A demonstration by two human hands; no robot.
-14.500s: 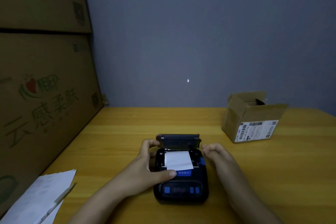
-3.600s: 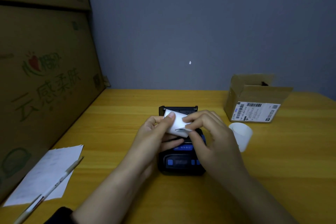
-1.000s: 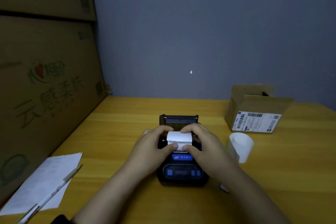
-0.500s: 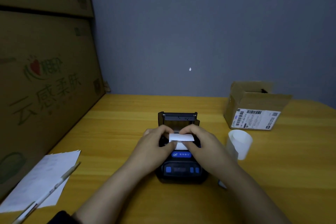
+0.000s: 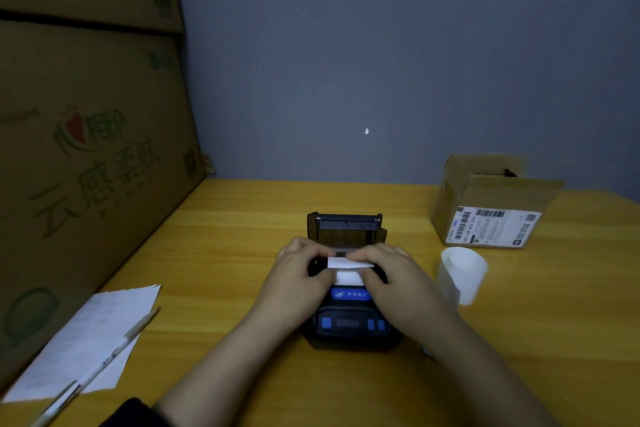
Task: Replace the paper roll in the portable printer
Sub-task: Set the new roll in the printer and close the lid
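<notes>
A black portable printer [image 5: 349, 326] with blue buttons lies on the wooden table, its lid [image 5: 344, 229] standing open at the back. A white paper roll [image 5: 348, 270] sits low in the open compartment, its loose end lying toward me. My left hand [image 5: 299, 274] pinches the roll's left end and my right hand [image 5: 391, 274] its right end, fingers over the top. Most of the roll is hidden by my fingers. A second white roll [image 5: 462, 274] lies on the table to the right of the printer.
A small open cardboard box [image 5: 491, 204] with a shipping label stands at the back right. Large cardboard cartons [image 5: 86, 149] wall off the left side. A paper sheet [image 5: 86, 340] and a pen [image 5: 104, 364] lie at the front left.
Both hands have pressed the paper roll lower into the printer's compartment over the last second; less of it shows above the housing. The lid has stayed open.
</notes>
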